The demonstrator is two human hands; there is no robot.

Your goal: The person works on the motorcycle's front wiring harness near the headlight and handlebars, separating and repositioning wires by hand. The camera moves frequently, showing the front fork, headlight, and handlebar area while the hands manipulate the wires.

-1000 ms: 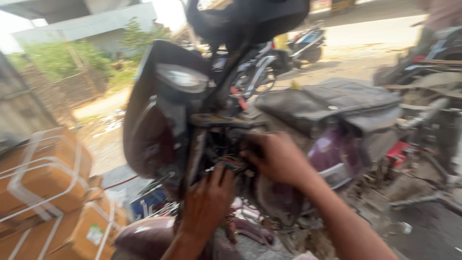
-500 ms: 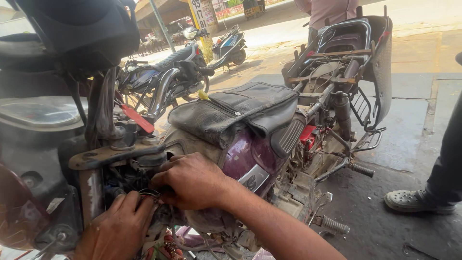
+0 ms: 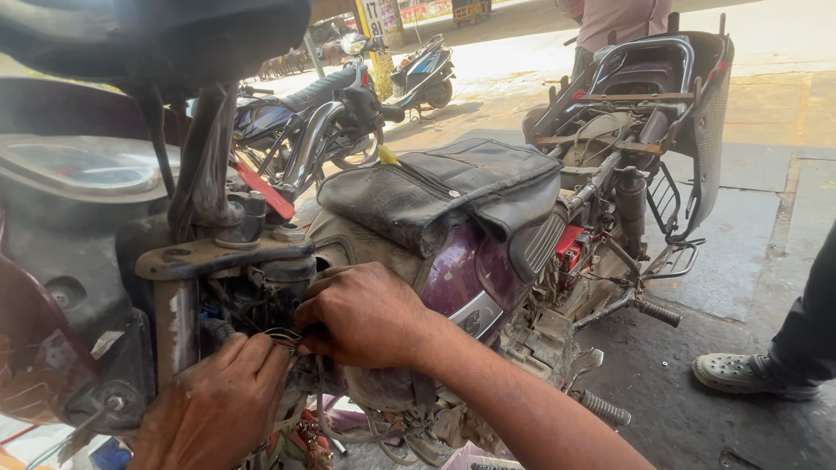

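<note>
Thin tangled wires [image 3: 283, 338] under steering head, pinched by left hand [image 3: 218, 405], right hand [image 3: 361, 315].

Both hands buried in the wiring [image 3: 277, 335] right under the steering yoke [image 3: 218, 257] of a purple motorbike. Left hand [image 3: 213, 405] below the yoke, fingers pinching wires; right hand [image 3: 366, 315] just beside it, fingertips in the same bundle. Purple tank [image 3: 470, 270] w/ black cover [image 3: 444, 187] right of the yoke. Someone's shoe [image 3: 751, 372] far right of the yoke.
</note>
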